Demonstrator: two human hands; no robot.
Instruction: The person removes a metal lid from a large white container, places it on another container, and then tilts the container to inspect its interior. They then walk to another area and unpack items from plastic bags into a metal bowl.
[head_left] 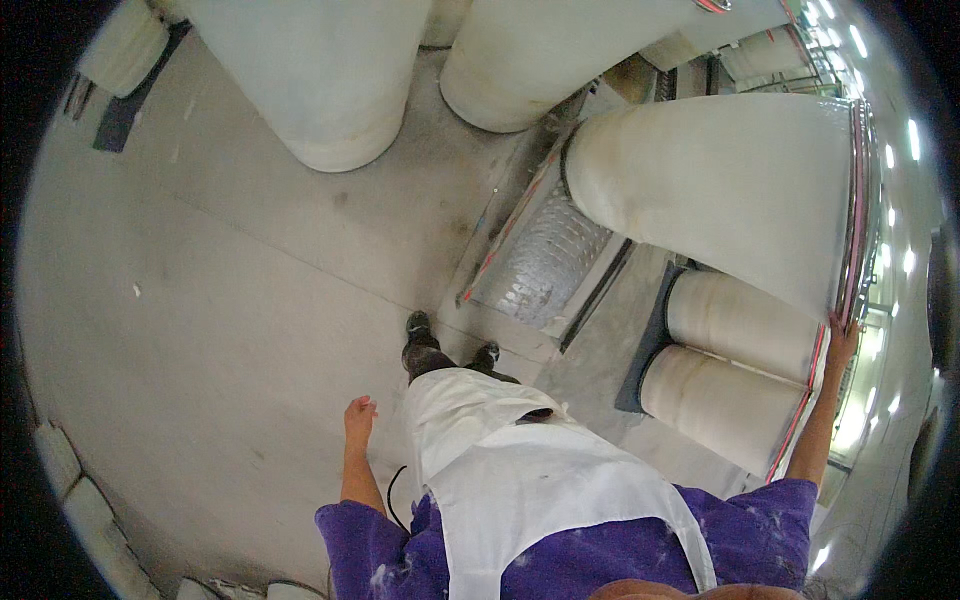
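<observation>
My right hand [842, 340] reaches out to the right and grips the rim of a tall white cylindrical can [710, 185]. A metal band and a reddish stripe circle the can's top. Its base is at the far end of a grey metal plate [550, 260] with a worn raised pattern, set at floor level. My left hand [360, 412] hangs low beside my white apron [500, 450], its fingers loosely bent and nothing visible in them. Whatever the can contains is hidden from this angle.
Two more white cans [725, 405] stand close at the right, beside a dark mat-like strip [645, 350]. Larger cans [325, 90] rise ahead. A dark strip [120, 115] lies at the far left. Pale rounded containers [90, 510] line the lower left.
</observation>
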